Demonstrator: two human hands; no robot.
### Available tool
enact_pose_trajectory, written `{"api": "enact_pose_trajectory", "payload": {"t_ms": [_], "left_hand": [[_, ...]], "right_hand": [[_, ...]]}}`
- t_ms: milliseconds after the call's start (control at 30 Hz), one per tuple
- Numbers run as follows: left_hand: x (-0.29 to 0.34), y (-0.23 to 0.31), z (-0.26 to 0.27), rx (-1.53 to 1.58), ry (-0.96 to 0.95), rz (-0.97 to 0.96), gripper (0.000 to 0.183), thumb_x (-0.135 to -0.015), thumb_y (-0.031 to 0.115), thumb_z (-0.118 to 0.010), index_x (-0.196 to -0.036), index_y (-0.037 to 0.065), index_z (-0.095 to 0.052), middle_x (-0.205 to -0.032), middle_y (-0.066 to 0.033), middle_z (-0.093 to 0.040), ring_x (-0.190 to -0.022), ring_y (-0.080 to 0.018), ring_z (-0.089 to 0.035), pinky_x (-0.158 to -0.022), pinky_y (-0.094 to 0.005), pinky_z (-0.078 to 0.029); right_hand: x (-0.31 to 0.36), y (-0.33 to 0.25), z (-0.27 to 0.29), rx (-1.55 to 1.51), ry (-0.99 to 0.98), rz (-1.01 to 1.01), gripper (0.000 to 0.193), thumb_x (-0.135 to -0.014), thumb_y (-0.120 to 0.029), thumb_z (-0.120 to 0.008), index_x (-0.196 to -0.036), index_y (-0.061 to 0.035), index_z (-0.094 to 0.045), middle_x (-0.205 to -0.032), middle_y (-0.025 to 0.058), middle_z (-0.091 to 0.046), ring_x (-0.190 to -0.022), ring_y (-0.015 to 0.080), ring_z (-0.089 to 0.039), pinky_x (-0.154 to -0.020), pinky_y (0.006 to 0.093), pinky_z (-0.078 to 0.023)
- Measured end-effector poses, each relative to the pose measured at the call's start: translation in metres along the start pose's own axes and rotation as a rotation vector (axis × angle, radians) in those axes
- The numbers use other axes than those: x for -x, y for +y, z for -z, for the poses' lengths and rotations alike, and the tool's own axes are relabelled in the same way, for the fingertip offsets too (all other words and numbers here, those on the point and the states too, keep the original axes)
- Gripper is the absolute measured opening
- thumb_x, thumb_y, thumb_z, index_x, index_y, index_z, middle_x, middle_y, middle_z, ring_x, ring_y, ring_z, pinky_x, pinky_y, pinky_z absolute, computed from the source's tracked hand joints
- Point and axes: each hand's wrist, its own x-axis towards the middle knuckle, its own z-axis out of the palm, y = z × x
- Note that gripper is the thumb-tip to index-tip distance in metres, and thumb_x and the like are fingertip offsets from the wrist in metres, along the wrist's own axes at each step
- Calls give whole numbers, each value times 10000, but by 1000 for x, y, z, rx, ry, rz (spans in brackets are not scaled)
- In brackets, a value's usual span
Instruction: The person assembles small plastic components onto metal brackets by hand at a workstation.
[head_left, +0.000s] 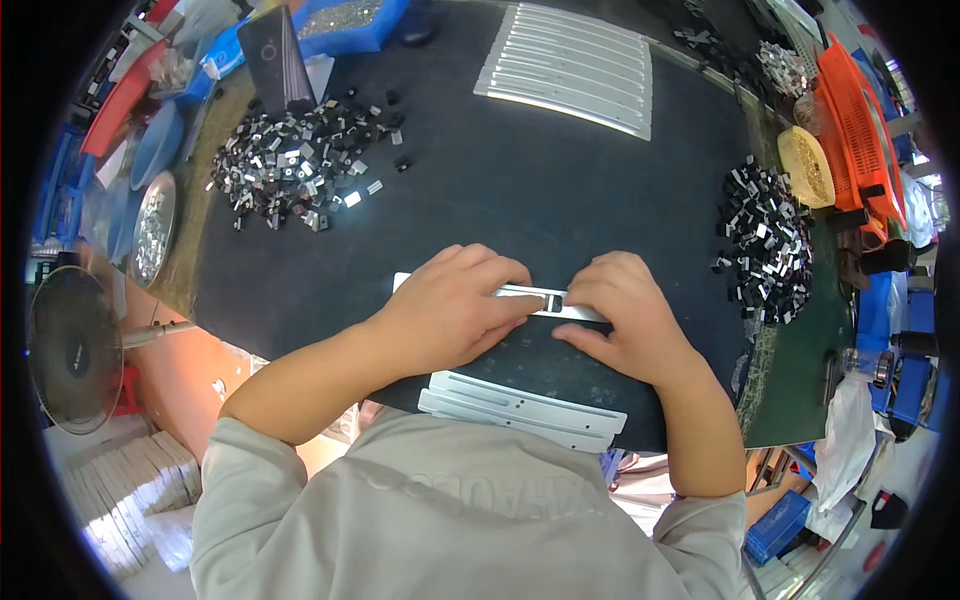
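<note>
A narrow silver metal strip [580,312] lies crosswise on the dark mat in front of me. My left hand [450,300] is closed over its left part, the index finger reaching along the top toward a small black-and-silver clip [553,302] on the strip. At the strip's right end, my right hand [632,312] has its curled fingers on the far side by the clip and its thumb at the near side. The palms hide much of the strip. Between my body and the hands lie a couple of slotted metal strips [520,410], close to the mat's near edge.
Small black-and-silver clips form a left pile [290,165] and a right pile [768,240]. Several metal strips [570,70] lie side by side at the back. A dark phone-like slab [275,60] stands by a blue bin [350,30]. An orange basket [850,130] is far right; a fan [75,350] left.
</note>
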Motion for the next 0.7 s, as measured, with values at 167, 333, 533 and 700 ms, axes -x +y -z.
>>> {"api": "enact_pose_trajectory", "payload": {"t_ms": [167,333,533,700], "left_hand": [[-3,0,6,-67,-67,-19,417,-943,176,-814,-1357,221,-781,-1266,-12,-701,-1123,-278,-645,-972,-445,-532],[1,0,5,-135,-56,-42,502,-891,164,-813,-1385,232,-765,-1297,-19,-690,-1131,-278,-639,-979,-443,-520],[-4,3,0,-115,-93,-82,484,-899,184,-797,-1379,229,-756,-1315,-29,-669,-1164,-277,-629,-974,-441,-499],[-3,7,-4,-88,-69,-60,431,-927,190,-798,-1356,215,-762,-1305,-34,-664,-1168,-276,-623,-972,-437,-498]], "right_hand": [[-3,1,-5,-8,27,-4,324,-826,-200,-937,-1070,-101,-749,-1111,57,-708,-1112,324,-664,-1015,480,-500],[-9,-1,-7,32,12,70,255,-855,-208,-907,-1049,-112,-772,-1073,61,-685,-1075,320,-655,-1010,474,-504],[-12,-7,-9,122,-5,88,228,-848,-225,-898,-983,-101,-763,-1036,61,-663,-1033,317,-639,-986,481,-511],[-10,-5,-15,92,9,95,242,-817,-216,-911,-919,-93,-729,-1025,66,-659,-1021,322,-633,-963,482,-513]]}}
